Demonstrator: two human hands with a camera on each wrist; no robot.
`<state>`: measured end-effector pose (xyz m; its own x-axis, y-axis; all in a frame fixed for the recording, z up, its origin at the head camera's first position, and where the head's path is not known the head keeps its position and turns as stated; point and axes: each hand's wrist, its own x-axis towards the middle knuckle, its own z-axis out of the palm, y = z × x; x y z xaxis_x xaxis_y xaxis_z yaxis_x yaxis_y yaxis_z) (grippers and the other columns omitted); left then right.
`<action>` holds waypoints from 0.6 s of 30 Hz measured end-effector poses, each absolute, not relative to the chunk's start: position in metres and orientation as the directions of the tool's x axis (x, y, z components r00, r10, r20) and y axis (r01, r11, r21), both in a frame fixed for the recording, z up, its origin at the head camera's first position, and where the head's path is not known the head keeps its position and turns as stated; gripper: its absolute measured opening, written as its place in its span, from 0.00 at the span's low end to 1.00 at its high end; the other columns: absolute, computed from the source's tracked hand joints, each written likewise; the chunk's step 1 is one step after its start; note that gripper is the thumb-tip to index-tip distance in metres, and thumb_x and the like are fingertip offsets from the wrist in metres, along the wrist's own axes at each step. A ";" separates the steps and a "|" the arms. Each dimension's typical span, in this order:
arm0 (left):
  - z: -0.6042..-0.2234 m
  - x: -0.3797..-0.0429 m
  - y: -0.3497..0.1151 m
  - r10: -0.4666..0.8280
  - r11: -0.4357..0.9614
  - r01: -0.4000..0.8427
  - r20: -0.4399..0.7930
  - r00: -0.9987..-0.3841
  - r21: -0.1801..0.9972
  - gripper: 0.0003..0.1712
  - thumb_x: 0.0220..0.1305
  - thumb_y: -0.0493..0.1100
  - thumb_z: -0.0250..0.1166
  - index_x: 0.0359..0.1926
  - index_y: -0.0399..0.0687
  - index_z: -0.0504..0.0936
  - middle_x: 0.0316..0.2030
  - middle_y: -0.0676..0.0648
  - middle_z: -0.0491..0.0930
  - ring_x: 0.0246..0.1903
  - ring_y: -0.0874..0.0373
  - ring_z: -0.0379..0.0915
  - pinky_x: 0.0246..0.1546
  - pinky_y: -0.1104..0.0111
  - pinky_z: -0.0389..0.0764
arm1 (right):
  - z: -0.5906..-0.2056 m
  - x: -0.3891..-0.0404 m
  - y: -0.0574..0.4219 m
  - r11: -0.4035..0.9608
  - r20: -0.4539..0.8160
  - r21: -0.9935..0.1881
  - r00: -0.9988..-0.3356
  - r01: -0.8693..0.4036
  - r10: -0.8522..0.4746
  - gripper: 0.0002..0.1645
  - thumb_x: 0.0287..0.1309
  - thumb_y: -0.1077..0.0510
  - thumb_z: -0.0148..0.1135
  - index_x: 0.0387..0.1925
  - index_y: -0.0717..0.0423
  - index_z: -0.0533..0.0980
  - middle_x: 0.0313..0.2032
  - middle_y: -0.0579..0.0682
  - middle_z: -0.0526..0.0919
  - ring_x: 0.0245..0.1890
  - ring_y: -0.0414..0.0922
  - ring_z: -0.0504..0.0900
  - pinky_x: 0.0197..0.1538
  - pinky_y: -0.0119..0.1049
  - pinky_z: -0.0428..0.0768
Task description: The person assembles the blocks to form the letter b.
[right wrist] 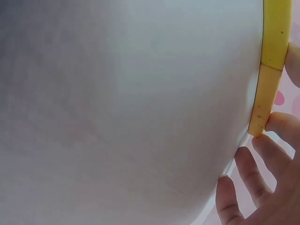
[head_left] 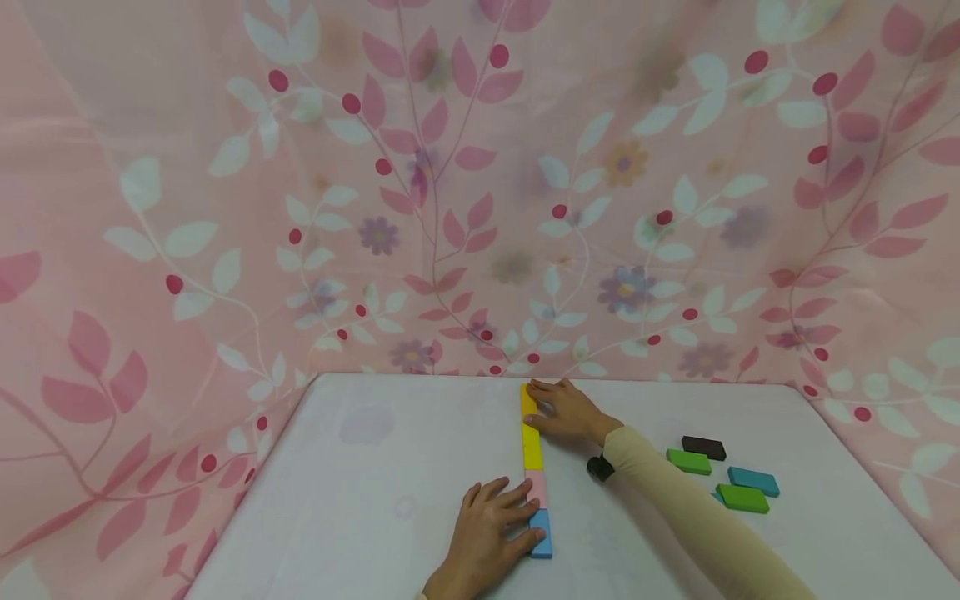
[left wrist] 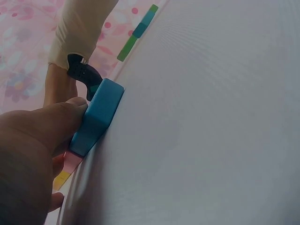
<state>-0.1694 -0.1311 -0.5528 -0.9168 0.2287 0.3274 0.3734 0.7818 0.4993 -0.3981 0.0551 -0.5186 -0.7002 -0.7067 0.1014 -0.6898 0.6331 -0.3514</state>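
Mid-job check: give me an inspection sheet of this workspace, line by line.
Surface: white tabletop, looks flat.
Job's things: yellow blocks, pink block and blue block, laid end to end in a row.
Clutter: dark block, two green blocks, teal block and a mostly hidden blue piece, right of the row.
Grippers: left hand touches the blue block; right hand touches the yellow end.
Cables: nothing seen.
Surroundings: pink floral cloth behind.

Pink floral cloth [head_left: 480, 217] behind white table [head_left: 405, 450]
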 end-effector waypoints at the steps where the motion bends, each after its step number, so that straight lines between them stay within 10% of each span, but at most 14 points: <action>1: -0.553 -0.169 -0.131 0.228 0.784 0.371 0.325 -0.918 0.498 0.23 0.67 0.62 0.72 0.59 0.63 0.89 0.68 0.59 0.80 0.68 0.44 0.75 0.65 0.32 0.70 | -0.519 -0.398 0.055 0.636 0.102 -0.346 -0.701 -0.690 -0.706 0.45 0.72 0.35 0.61 0.76 0.61 0.69 0.78 0.60 0.68 0.66 0.71 0.72 0.75 0.71 0.63; 18: -0.551 -0.168 -0.132 0.232 0.779 0.393 0.357 -0.905 0.489 0.23 0.68 0.62 0.71 0.58 0.62 0.90 0.67 0.57 0.82 0.66 0.43 0.77 0.63 0.32 0.71 | -0.518 -0.393 0.053 0.656 0.100 -0.328 -0.716 -0.679 -0.691 0.42 0.74 0.38 0.59 0.77 0.61 0.68 0.78 0.59 0.67 0.61 0.64 0.75 0.63 0.67 0.77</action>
<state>-0.1680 -0.1318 -0.5508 -0.9049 0.2319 0.3570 0.3927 0.7787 0.4893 -0.3933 0.0533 -0.5185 -0.7157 -0.6913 0.0996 -0.6795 0.6563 -0.3280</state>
